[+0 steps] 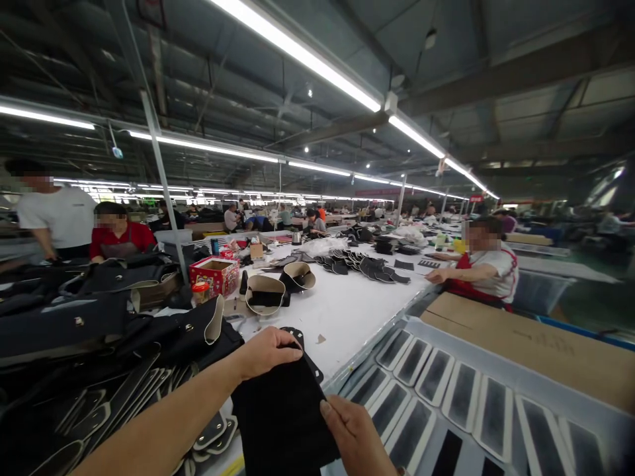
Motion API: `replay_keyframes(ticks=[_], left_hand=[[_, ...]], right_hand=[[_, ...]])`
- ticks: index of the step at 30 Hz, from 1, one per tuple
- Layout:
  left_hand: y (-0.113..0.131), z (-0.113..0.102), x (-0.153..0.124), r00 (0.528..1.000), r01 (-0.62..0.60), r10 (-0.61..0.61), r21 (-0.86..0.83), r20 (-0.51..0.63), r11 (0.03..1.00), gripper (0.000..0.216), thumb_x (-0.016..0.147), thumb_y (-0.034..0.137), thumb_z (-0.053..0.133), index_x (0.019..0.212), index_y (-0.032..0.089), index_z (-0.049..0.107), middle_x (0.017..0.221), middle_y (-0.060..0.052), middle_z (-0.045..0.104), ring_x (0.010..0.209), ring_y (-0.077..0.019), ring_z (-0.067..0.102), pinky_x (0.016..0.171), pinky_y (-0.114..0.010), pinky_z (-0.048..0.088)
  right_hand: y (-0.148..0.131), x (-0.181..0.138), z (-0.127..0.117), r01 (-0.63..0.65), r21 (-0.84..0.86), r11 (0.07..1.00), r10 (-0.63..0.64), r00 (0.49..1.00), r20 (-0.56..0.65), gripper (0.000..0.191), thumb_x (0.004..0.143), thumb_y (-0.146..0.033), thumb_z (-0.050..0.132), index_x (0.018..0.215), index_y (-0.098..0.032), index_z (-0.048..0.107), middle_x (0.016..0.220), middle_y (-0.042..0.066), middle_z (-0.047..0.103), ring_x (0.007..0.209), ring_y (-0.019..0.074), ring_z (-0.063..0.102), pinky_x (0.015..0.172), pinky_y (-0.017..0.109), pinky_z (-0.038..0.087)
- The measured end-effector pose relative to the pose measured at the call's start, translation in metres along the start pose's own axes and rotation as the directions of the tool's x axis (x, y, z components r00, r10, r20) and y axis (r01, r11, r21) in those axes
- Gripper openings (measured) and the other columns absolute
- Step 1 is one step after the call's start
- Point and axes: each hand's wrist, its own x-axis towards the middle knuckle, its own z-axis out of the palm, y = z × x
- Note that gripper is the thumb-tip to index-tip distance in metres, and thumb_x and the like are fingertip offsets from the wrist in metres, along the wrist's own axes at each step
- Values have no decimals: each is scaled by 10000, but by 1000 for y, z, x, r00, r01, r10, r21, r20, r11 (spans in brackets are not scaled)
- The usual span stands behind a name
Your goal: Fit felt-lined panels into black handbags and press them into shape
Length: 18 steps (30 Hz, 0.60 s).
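Note:
A flat black fabric piece (282,416) hangs between my two hands near the bottom middle of the view. My left hand (265,354) grips its upper edge, fingers curled over it. My right hand (354,436) pinches its lower right edge with thumb on top. Both hands are over the near edge of a long white worktable (347,311).
Black bag parts (99,317) are piled at the left. A red box (214,274), curved black-and-beige pieces (265,291) and fanned black pieces (362,264) lie on the table. Trays of black strips (446,390) and a cardboard sheet (536,350) sit right. A person in red and white (483,268) leans on the table; others work at left.

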Motion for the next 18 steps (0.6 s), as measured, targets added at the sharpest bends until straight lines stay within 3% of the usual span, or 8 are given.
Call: replay_keyframes(ticks=[9,18], left_hand=[[-9,1,4,999,47,-52,-228,-16,973,192,732,296,629,831,141,685,776,-18,672,742,-158,584,747,-256,428],[-8,12,27,986,138,-165,-398,-36,907,228,680,323,682,807,135,698,666,-29,664,671,-184,612,714,-292,448]], right_hand=[[17,12,10,-4,159,987,0,1000,26,371,899,-442,360,650,-180,442,636,-20,424,618,117,378,573,240,304],[45,33,-6,-53,353,934,40,998,44,397,867,-505,396,641,-178,403,632,-30,331,627,119,330,591,252,304]])
